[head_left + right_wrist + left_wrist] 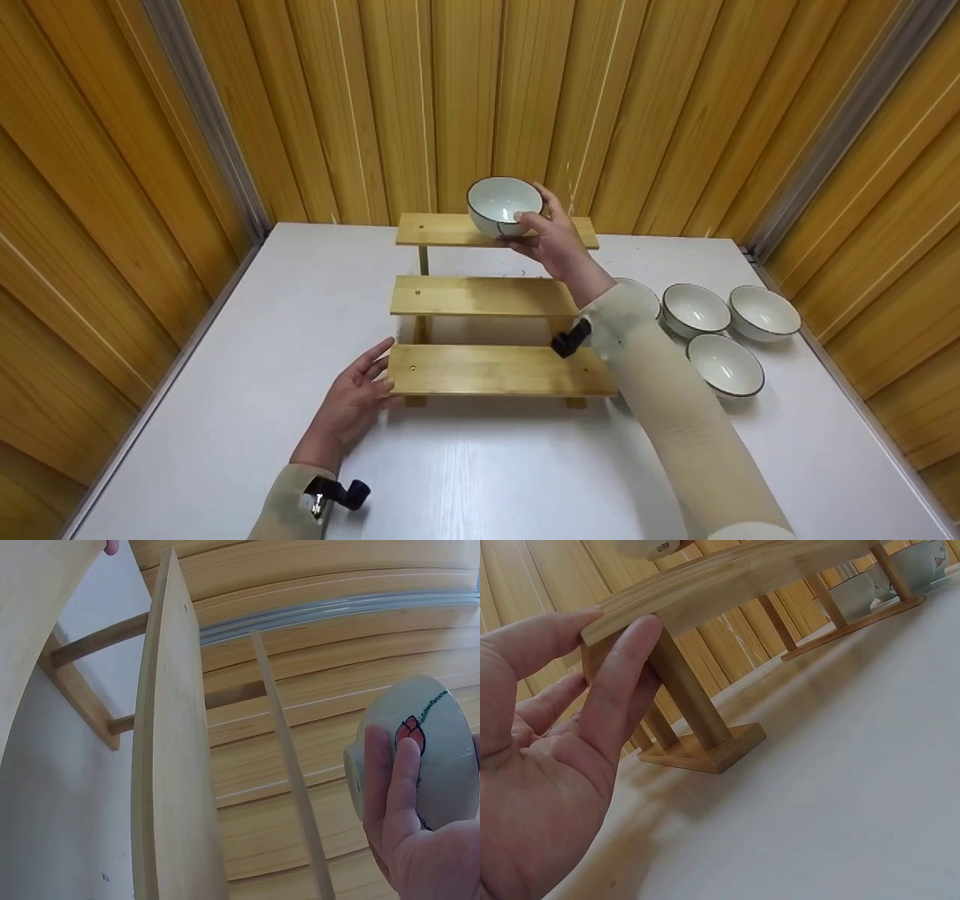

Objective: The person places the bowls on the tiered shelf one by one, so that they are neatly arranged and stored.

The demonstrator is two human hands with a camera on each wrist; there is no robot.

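Around the right hand [555, 244] and its bowl [504, 205], the top shelf [442, 229] lies bare to the left, with open air above it; the wood-panel wall [465, 105] closes in just behind. Below that hand, the middle shelf [480, 295] and bottom shelf [495, 369] are unoccupied. The left hand [352, 401] blocks the bottom shelf's left end. To the right hand's right, four bowls [724, 364] crowd the table [225, 390].
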